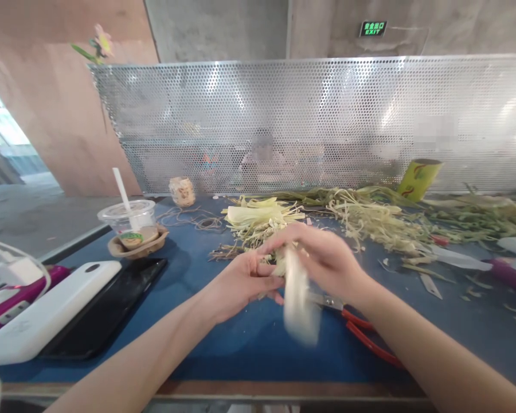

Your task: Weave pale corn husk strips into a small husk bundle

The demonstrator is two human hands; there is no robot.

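Note:
Near the middle of the blue table, my left hand [245, 281] pinches the base of a pale plant-fibre bundle [298, 304], whose lower end hangs down blurred by motion. My right hand [318, 252] curls over the top of the same bundle, its fingers closed round it and partly hidden. Just behind the hands lies a pile of pale husk strips [262, 215]. Red-handled scissors [370, 338] rest on the table under my right wrist, their blades partly covered.
A lidded cup with a straw [131, 215], a black phone [112, 304], a white device [55, 304] and a purple power strip [4, 304] sit left. A jar [182, 191], tangled cord, yellow-green can [419, 179] and loose fibres [374, 221] lie farther back before a perforated metal screen [284, 126].

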